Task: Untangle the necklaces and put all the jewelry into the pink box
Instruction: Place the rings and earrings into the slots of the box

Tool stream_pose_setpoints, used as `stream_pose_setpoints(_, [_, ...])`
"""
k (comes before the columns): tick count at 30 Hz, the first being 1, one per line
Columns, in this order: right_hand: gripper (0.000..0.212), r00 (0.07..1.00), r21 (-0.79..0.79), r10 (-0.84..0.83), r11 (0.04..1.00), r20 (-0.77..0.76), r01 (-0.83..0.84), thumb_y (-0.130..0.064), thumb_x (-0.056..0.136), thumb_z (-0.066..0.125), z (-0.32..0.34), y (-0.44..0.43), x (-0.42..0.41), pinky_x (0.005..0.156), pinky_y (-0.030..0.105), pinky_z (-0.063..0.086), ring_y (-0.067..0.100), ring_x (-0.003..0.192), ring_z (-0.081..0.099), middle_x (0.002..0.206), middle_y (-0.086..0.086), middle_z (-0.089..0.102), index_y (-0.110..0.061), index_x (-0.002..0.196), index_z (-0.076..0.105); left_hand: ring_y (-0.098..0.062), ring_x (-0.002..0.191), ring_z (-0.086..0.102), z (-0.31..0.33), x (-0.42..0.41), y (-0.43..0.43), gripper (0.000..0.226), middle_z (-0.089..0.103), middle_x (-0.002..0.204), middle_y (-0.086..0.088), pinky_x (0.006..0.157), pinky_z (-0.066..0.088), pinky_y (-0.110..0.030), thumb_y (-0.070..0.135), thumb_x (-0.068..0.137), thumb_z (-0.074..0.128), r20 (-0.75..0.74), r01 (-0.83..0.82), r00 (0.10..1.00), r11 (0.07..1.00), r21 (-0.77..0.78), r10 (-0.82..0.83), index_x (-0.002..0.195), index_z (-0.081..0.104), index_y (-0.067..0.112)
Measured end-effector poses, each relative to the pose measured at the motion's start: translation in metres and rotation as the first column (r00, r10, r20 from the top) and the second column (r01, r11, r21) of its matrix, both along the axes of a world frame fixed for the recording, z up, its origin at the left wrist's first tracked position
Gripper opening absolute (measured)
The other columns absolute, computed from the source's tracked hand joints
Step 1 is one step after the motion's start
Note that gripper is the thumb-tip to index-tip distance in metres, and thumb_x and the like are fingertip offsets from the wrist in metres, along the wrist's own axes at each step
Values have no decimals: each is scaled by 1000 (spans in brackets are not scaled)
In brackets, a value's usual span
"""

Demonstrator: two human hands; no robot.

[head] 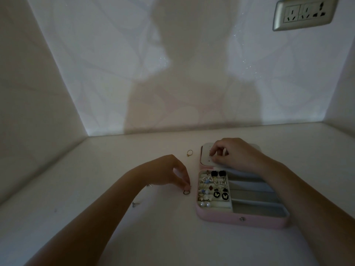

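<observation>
Overhead, a wall socket [305, 13] sits at the upper right. On the pale desk [134, 237] the pink box [230, 217] lies open, its left tray crowded with earrings [215, 191]. A gold ring [189, 152] lies just left of the lid panel [205, 160], and a small silver piece [135, 204] rests near the left forearm. The left hand [169, 173] pinches a small dark ring [186, 192] beside the box. The right hand [230, 150] curls over the lid panel, but the dim light hides whether it holds anything.
</observation>
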State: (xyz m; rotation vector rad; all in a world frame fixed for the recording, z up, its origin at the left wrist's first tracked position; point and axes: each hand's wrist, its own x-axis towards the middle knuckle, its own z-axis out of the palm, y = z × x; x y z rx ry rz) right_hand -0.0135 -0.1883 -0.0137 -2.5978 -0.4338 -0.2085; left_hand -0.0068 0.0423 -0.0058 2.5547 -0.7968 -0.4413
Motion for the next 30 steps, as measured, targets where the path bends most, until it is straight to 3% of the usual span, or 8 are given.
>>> stream_pose_setpoints(4, [10,1000,10,0,1000,0,0,-26,89,64,0,0,-1,60,15,36,2,73,55,85,-13,58,-25,98,67,11,48,50,2,0,0,15,67,80,15,48,33,-4,31,75,79,6,-55,998,998,-6,55,87,74,23])
stream_pose_setpoints(7, [9,1000,17,-1,1000,-7,1,-25,89,64,0,0,-1,59,15,36,2,72,54,86,-13,58,-24,98,67,2,38,44,4,-1,0,18,62,65,15,45,37,-13,31,74,79,3,-68,998,998,-3,68,87,75,18])
stream_pose_setpoints(11, [10,1000,6,8,1000,-5,-8,-26,89,64,0,0,0,59,15,33,1,72,52,87,-11,59,-24,98,67,12,47,52,8,-5,-2,21,63,73,12,49,36,-4,26,81,73,30,-28,999,999,21,27,95,74,12])
stream_pose_setpoints(13, [10,1000,0,13,1000,-6,-13,-26,90,63,0,0,0,59,15,33,0,73,52,88,-12,58,-24,99,67,5,71,63,10,-4,0,18,67,85,14,68,46,-11,31,83,70,68,-9,998,1000,-7,10,94,74,17])
stream_pose_setpoints(15, [11,1000,-1,9,1000,-12,-9,-27,90,63,1,0,-1,59,15,33,0,73,51,88,-14,57,-25,100,67,2,85,64,16,-4,1,12,68,87,16,77,45,-11,33,84,68,130,-12,991,998,-62,20,89,72,23])
stream_pose_setpoints(20, [9,1000,0,1,1000,-22,-1,-25,90,63,1,0,-1,62,15,36,1,75,52,89,-13,58,-24,98,67,3,82,62,43,-25,-13,5,70,89,12,77,48,-10,31,81,70,242,38,970,972,-230,19,78,66,32])
stream_pose_setpoints(26, [7,999,-15,4,1000,-37,-4,-23,89,62,1,1,2,62,13,36,0,73,53,83,-14,58,-29,92,64,4,89,56,49,-51,-35,10,68,88,15,73,42,-4,30,79,73,203,159,972,968,-194,-119,76,65,36])
stream_pose_setpoints(30, [10,1000,0,15,1000,-25,-15,-20,89,60,1,1,1,60,11,33,-1,72,52,81,-17,57,-28,90,65,6,90,53,44,-52,-39,17,62,97,17,78,44,-11,34,77,74,183,202,967,970,-136,-176,72,62,44])
